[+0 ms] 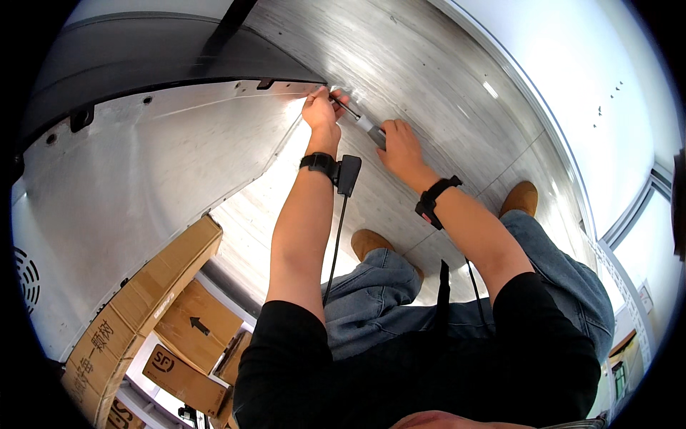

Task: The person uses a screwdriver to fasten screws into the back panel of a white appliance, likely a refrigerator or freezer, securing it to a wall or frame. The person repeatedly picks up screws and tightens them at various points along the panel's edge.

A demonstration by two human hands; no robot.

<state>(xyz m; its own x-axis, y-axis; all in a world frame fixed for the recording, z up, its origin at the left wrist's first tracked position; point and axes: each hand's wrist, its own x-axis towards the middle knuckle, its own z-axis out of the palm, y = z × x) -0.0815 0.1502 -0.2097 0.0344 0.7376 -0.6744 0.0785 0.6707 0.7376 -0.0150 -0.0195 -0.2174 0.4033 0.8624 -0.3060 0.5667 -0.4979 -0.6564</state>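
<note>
Near: cardboard boxes [153,314] under the metal panel [143,186]. Farther, R hand [400,146] wrapped round a screwdriver [361,120], fingers closed. L hand [319,109] pinches its tip at panel's top-right corner, prob. to steady it on a fastener.

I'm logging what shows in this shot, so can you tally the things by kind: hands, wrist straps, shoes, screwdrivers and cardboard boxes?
Hands: 2, left hand and right hand
Black wrist straps: 2
Tan shoes: 2
Screwdriver: 1
Cardboard boxes: 4 clearly seen, more cut off at the edge
Total: 11
</note>
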